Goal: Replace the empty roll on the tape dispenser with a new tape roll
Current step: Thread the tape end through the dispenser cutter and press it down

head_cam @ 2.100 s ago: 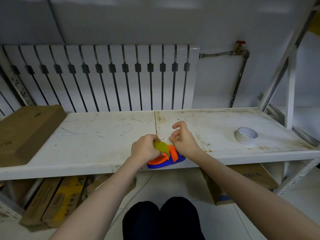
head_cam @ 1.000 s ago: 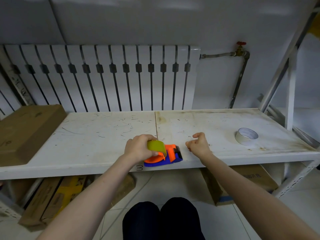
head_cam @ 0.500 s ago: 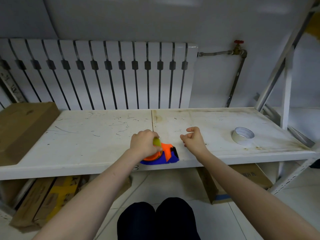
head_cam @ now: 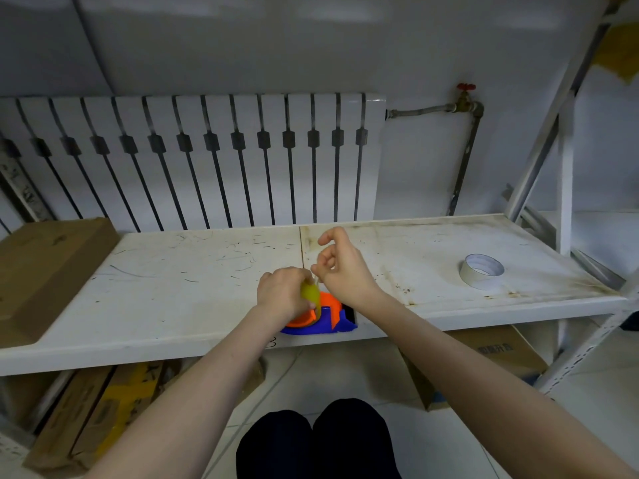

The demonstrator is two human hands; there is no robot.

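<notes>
Left hand (head_cam: pixel 281 293) grips yellow roll (head_cam: pixel 310 292) on dispenser (head_cam: pixel 320 321) at shelf (head_cam: pixel 173 305) front edge; right hand (head_cam: pixel 342 271) pinches tape end.

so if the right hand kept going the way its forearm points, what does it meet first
Probably the left hand and the yellow-green tape roll it holds on the dispenser; the right hand is almost touching them, though depth is unclear.

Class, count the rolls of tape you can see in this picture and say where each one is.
2. A yellowish roll sits on the dispenser at the shelf's front edge, gripped by the left hand. A white roll lies flat on the shelf's right side. Others may be hidden.
</notes>
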